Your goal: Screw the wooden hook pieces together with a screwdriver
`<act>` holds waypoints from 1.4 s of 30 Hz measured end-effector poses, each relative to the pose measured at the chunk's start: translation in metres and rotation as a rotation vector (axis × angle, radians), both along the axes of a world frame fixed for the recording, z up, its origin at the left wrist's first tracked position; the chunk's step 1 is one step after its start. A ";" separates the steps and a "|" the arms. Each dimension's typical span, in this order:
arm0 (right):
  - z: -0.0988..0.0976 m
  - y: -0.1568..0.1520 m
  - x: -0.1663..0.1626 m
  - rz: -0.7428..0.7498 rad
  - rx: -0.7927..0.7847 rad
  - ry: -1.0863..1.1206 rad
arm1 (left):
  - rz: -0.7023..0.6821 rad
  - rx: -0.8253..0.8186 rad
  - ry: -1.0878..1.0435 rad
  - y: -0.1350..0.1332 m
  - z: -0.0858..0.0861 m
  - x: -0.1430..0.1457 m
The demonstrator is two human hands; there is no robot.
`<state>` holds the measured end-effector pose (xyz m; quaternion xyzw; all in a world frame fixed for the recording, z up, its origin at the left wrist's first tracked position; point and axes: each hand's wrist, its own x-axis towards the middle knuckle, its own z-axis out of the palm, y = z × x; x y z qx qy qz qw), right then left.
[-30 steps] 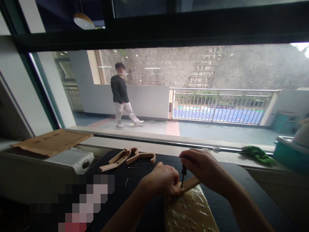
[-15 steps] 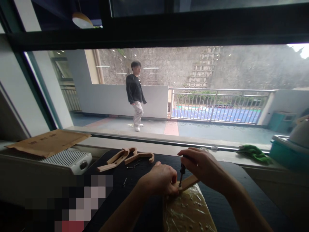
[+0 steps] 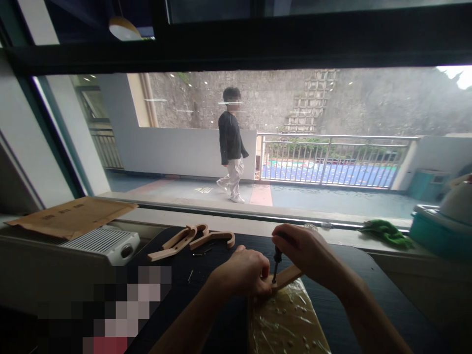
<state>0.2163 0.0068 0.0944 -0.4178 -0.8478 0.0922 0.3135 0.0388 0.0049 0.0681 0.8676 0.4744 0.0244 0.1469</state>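
Note:
My right hand [image 3: 306, 248] is closed around the dark handle of a screwdriver [image 3: 276, 265], which points down. Its tip meets a pale wooden hook [image 3: 289, 277], whose far end is hidden behind my right hand. Fingers of my left hand [image 3: 243, 271] are closed on the hook's near end, beside the screwdriver tip. Beneath lies a tan block [image 3: 287, 327] covered in clear, wrinkled film with small bumps. More wooden hooks [image 3: 212, 239] lie on the dark table to the left, with a few loose screws [image 3: 190, 276] near them.
A brown envelope [image 3: 73, 216] rests on a white slatted appliance [image 3: 105, 243] at the left. On the sill at the right are a green cloth [image 3: 385, 233] and a teal tub [image 3: 429, 231]. Outside the window walks a person [image 3: 231, 145] in a dark top.
The person outside has walked to the right. My right hand and the screwdriver have barely shifted, and my left hand stays on the wooden hook.

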 end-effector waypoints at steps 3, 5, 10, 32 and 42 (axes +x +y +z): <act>0.001 -0.003 0.000 -0.007 0.009 0.016 | -0.004 -0.003 0.006 0.002 -0.001 0.000; 0.001 -0.005 0.000 0.026 0.016 0.012 | -0.010 -0.007 0.010 0.002 -0.001 0.000; 0.002 -0.003 -0.002 0.058 0.010 -0.014 | -0.013 -0.011 0.011 0.003 -0.001 0.000; 0.001 -0.003 -0.003 0.015 -0.005 0.010 | -0.017 -0.005 0.018 0.001 0.001 0.001; 0.001 -0.006 -0.002 -0.048 0.045 -0.030 | -0.016 -0.004 0.015 0.002 0.000 0.000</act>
